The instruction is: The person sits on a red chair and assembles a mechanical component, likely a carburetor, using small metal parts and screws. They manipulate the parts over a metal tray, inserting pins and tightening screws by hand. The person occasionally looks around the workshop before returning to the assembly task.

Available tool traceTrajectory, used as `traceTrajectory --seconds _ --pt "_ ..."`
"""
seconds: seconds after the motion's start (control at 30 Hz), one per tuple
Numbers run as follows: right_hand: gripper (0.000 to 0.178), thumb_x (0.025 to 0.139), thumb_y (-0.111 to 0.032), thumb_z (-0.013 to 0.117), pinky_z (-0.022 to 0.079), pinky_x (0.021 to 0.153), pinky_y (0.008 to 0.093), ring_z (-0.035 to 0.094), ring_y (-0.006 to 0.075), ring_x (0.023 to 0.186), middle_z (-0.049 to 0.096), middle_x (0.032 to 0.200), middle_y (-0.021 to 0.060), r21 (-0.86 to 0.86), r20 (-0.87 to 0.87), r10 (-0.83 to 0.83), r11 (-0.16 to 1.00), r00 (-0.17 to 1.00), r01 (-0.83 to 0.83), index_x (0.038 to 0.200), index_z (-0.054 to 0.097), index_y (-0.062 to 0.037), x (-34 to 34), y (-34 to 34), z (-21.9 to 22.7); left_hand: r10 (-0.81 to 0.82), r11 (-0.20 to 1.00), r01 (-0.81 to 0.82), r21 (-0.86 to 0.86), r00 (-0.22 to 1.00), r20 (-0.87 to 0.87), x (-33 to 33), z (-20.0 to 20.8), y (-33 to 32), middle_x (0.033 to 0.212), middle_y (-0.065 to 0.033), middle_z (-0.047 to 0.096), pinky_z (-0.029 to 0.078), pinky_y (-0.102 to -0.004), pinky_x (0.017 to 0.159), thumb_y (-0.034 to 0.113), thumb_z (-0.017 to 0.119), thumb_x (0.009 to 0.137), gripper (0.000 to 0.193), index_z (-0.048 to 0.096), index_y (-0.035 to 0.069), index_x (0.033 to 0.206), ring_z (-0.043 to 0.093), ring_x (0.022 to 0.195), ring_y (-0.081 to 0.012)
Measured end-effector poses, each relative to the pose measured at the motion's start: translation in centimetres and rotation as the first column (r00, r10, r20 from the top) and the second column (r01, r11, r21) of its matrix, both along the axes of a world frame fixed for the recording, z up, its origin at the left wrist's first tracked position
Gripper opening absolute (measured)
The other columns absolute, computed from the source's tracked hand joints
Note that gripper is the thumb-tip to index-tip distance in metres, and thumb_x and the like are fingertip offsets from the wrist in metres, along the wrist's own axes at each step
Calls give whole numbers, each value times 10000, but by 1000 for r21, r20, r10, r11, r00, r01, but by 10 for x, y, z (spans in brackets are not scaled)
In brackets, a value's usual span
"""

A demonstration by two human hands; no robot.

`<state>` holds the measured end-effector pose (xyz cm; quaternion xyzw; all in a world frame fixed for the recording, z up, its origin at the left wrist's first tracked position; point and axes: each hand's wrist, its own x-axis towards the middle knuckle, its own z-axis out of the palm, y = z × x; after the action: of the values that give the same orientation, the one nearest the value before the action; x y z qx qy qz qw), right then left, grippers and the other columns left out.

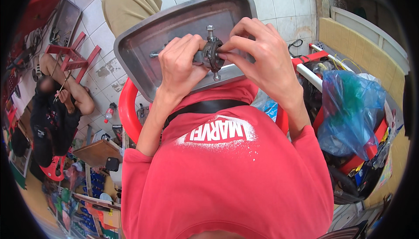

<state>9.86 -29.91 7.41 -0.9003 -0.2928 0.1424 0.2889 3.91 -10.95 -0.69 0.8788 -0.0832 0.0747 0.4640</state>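
Above a grey metal tray (142,42) on my lap, I hold a dark, round metal flange-like part (212,56). Silver bolts stick out of it, one upward (210,31) and one downward (216,76). My left hand (180,62) is closed round its left side, where a metal stub shows beside the fingers. On the other side, my right hand (265,51) presses thumb and fingertips together at the part's centre; whatever they pinch is too small to make out. Another bolt end (154,55) shows left of my left hand, partly hidden by it.
A red chair (128,108) surrounds my sides. At right, a blue plastic bag (351,110) lies over a crowded heap. A co-worker (52,116) sits at left near a red metal stand (72,57). A small bottle (110,113) lies on the tiled floor.
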Motion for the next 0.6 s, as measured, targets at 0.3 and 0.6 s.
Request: traceTrajectory --seconds 0.3,0.6 --pt "107 782 -139 789 437 755 369 581 207 880 574 895 9 66 -18 -30 997 999 31 877 742 -119 -4 -2 -6 2 1000 -2 -13 1000 -2 -1 -2 0 735 -71 594 431 -353 596 57 851 549 364 578 62 790 553 630 -261" --pt "194 771 -171 790 449 768 360 577 187 893 567 948 7 -62 99 151 988 984 -145 962 774 -141 0 -6 -3 -3 1000 3 -11 1000 -7 -2 0 1 733 -70 601 435 -349 598 62 864 564 367 571 62 785 558 630 -250"
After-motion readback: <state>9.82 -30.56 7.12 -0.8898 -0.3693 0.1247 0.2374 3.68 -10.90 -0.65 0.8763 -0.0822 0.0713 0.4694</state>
